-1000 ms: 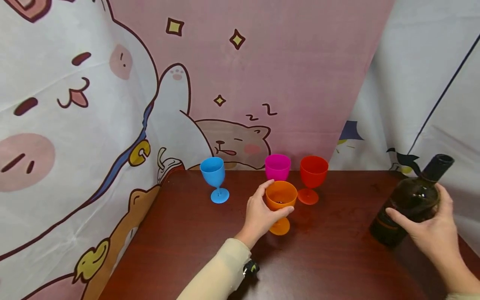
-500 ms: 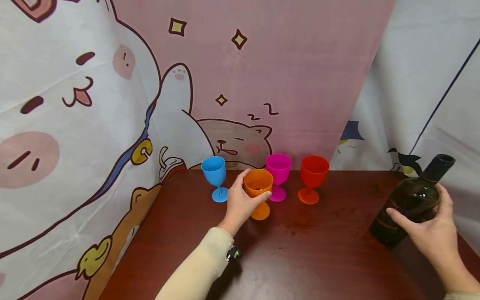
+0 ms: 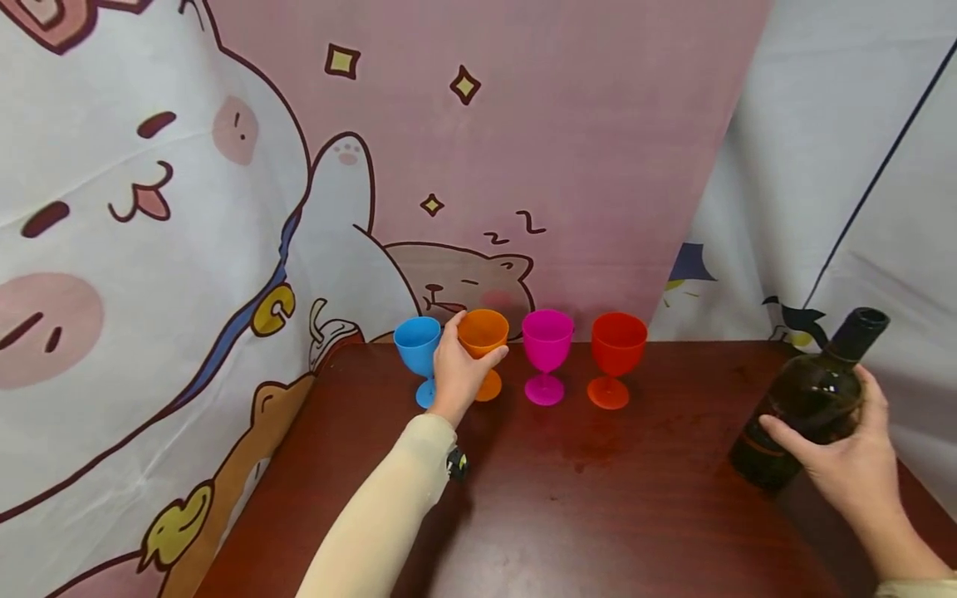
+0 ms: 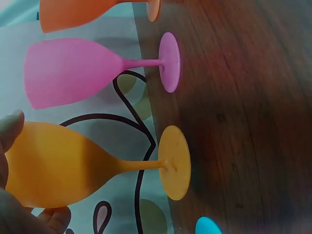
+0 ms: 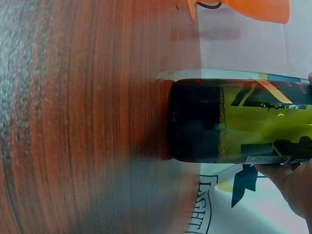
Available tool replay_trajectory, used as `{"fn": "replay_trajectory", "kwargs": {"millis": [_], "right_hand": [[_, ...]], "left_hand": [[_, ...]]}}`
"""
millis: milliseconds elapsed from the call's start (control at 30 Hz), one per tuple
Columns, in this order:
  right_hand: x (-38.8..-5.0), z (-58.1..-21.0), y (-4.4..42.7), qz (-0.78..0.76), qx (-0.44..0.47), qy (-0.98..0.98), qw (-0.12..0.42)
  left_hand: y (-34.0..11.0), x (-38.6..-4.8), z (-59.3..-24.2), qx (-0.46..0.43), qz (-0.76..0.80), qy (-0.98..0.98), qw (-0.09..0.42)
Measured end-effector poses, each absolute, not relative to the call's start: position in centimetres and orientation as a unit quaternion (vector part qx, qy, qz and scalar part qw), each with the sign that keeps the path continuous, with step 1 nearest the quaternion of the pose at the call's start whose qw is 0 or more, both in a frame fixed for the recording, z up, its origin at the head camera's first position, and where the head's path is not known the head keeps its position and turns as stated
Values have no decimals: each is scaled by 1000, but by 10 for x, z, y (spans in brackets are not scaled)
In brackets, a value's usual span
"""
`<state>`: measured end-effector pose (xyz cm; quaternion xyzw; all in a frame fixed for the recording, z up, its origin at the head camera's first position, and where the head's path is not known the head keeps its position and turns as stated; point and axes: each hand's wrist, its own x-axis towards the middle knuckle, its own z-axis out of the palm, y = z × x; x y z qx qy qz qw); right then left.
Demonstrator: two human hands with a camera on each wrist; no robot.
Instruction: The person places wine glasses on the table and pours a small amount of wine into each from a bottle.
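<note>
My left hand [image 3: 458, 378] holds an orange plastic goblet [image 3: 486, 332] by its bowl, thumb on one side and fingers on the other. The goblet is upright at the back of the table, between a blue goblet [image 3: 416, 339] and a magenta goblet [image 3: 548, 342]. In the left wrist view its stem and round foot [image 4: 175, 163] show fully. A red goblet [image 3: 618, 345] stands right of the magenta one. At the right, my right hand [image 3: 852, 465] grips a dark glass wine bottle [image 3: 811, 394] round its body. The bottle's mouth is uncapped, its base at or near the tabletop.
The dark reddish-brown table [image 3: 568, 515] ends at a cloth backdrop [image 3: 613, 166] printed with cartoon animals, close behind the goblets. Some wet-looking marks lie on the wood in front of the red goblet. A dark wristband [image 3: 457, 463] is on the left sleeve.
My left hand has carried the orange goblet leftward and back, from in front of the magenta goblet into the row beside the blue one. The right hand and bottle have stayed nearly still.
</note>
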<state>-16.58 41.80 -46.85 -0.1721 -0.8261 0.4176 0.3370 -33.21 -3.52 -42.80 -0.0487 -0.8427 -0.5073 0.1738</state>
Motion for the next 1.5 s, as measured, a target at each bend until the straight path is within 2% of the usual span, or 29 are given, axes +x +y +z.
{"fn": "replay_trajectory", "kwargs": {"millis": [533, 833, 1067, 1300, 1500], "right_hand": [[-165, -468, 418, 413, -171, -828, 339], [-163, -469, 417, 405, -169, -835, 332], [-166, -458, 414, 422, -171, -819, 350], [-168, -452, 416, 402, -197, -834, 321], [-170, -453, 414, 407, -202, -825, 336]], "left_hand": [[-31, -347, -433, 4, -492, -856, 158], [-33, -346, -435, -3, -486, -860, 156], [-35, -342, -434, -21, -477, -865, 157], [-32, -333, -426, -54, -452, -872, 178], [-21, -328, -412, -109, -411, -877, 224]]}}
